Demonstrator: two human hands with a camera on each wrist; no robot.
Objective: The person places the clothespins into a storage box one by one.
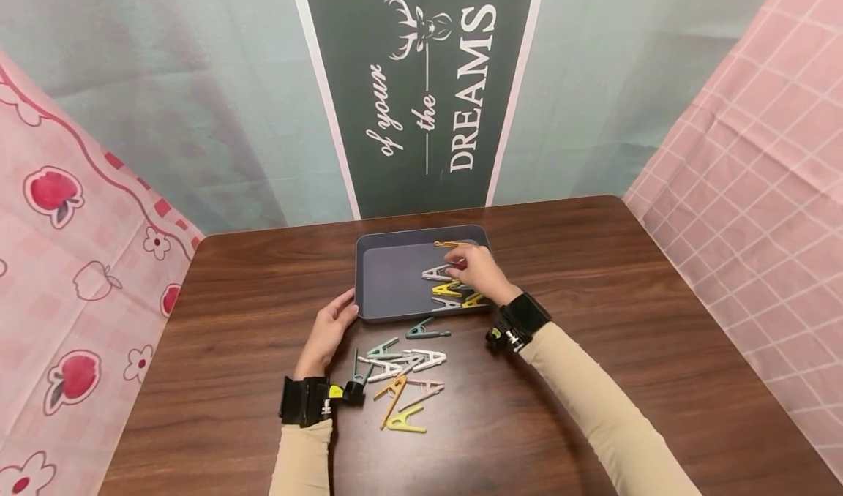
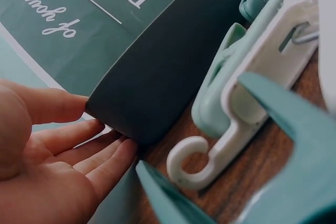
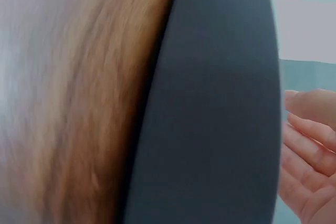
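A grey tray (image 1: pixel 391 280) lies on the table. My left hand (image 1: pixel 329 331) holds its near left corner; in the left wrist view the thumb touches the rim and the other fingertips meet the wall. Inside the tray's right part, my right hand (image 1: pixel 484 271) pinches a dark red clothespin (image 1: pixel 459 263), mostly covered by the fingers. White (image 1: pixel 435 273), yellow (image 1: pixel 446 289) and grey clothespins lie beneath and beside this hand, with an orange clothespin (image 1: pixel 451 244) beyond it. In the right wrist view, the tray wall (image 3: pixel 210 103) hides the right fingertips.
Several loose clothespins lie in front of the tray: a dark green one (image 1: pixel 424 329), a light green one (image 1: pixel 382 348), white ones (image 1: pixel 428 359), an orange one (image 1: pixel 395 397), a pink one (image 1: pixel 424 390) and a lime one (image 1: pixel 407 421). Fabric hangs behind the wooden table (image 1: pixel 263 284).
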